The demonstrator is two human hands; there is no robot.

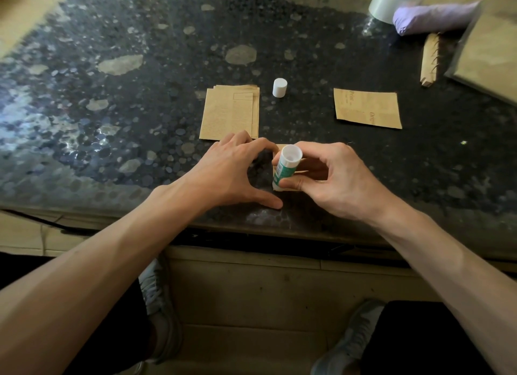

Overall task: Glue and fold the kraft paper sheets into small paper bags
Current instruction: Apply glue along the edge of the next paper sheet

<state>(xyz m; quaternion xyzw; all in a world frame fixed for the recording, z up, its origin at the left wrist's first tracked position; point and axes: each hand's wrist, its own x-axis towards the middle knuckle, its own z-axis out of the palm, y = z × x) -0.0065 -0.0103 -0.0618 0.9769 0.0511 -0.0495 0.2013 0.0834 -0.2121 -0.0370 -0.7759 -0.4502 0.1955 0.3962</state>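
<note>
We list: sheet, near the bench's front edge, centre, mostly hidden under our hands; glue stick, uncapped, tilted, lower end on the sheet's left margin, pinched by the right hand's thumb and curled fingers; left hand, fingers straight and spread, one fingertip at the sheet's far corner, gripping nothing; cap, stack, printed piece, toward mid-bench. Risk, we judge: so light a hold lets the sheet skid, smearing glue onto the bench.
</note>
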